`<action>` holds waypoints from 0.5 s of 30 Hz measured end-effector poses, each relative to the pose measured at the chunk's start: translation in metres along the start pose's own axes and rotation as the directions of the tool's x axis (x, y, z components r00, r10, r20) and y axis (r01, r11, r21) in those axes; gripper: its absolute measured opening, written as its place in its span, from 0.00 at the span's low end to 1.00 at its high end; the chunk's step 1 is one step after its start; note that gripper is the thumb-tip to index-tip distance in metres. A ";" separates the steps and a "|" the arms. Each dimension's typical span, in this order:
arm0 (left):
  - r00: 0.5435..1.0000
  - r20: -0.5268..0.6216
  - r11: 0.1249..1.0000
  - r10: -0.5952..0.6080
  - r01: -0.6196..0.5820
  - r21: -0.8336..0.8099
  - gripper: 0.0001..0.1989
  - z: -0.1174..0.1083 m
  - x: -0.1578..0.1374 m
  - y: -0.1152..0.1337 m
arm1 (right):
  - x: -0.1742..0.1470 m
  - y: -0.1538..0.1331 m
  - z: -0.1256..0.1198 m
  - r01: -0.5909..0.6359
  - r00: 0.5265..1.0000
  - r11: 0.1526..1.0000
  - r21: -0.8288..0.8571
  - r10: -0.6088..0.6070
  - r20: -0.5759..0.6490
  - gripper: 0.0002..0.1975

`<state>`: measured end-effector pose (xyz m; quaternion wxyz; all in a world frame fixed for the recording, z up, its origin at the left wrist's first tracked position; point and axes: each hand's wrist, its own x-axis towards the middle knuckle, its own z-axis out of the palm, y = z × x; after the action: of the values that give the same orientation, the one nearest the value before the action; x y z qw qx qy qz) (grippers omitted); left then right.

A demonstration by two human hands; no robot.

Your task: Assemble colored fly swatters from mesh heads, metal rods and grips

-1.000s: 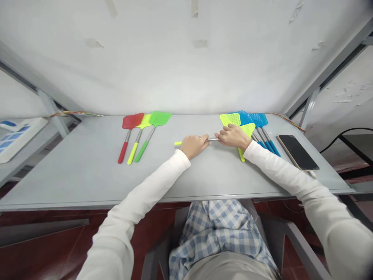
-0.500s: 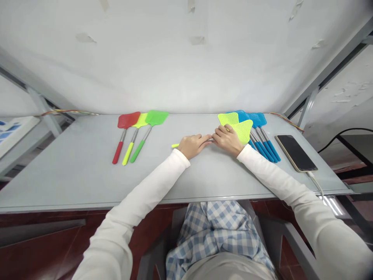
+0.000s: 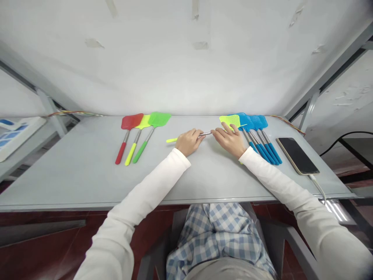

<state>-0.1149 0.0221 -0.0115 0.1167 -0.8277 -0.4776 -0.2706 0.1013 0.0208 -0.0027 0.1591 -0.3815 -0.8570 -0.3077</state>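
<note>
A yellow fly swatter (image 3: 171,140) lies crosswise in both hands, its handle end sticking out to the left. My left hand (image 3: 188,142) is closed around it near the metal shaft. Fingertips of my right hand (image 3: 229,139) pinch the shaft further right, the other fingers raised. The held swatter's head is mostly hidden; a thin yellow edge shows beyond the right fingers. Behind that hand, another yellow swatter head (image 3: 229,120) lies beside several blue fly swatters (image 3: 264,146). On the left lie a red (image 3: 127,130), a yellow (image 3: 134,142) and a green fly swatter (image 3: 152,128).
A phone (image 3: 297,155) with a white cable (image 3: 319,186) lies at the right of the grey table (image 3: 96,179). Thin wires (image 3: 74,112) run along the back edge by the wall. Metal posts (image 3: 50,111) stand at both sides.
The held swatter's head has turned from face-on to nearly edge-on. My left hand has shifted slightly left, the gap between the hands has widened, and some right fingers have lifted.
</note>
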 end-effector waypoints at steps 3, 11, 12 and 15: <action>0.996 -0.081 0.997 0.047 -0.052 -0.059 0.18 0.006 0.000 -0.003 | 0.001 -0.002 -0.003 -0.033 0.998 0.999 -0.010 0.032 -0.053 0.17; 0.980 -0.150 0.990 0.131 -0.136 -0.028 0.17 0.006 0.002 -0.005 | 0.006 -0.003 -0.014 -0.158 0.981 0.987 0.023 0.154 0.119 0.18; 0.979 -0.151 0.990 0.137 -0.142 -0.024 0.17 0.006 0.002 -0.005 | 0.006 -0.003 -0.015 -0.154 0.979 0.988 0.028 0.149 0.140 0.18; 0.977 -0.164 0.989 0.138 -0.144 -0.028 0.17 0.007 0.002 -0.007 | 0.006 -0.004 -0.016 -0.111 0.985 0.992 0.051 0.103 0.142 0.19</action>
<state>-0.1179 0.0306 -0.0161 0.1577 -0.8369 -0.4011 -0.3374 0.0946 0.0117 0.0114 0.1264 -0.4427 -0.8529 -0.2461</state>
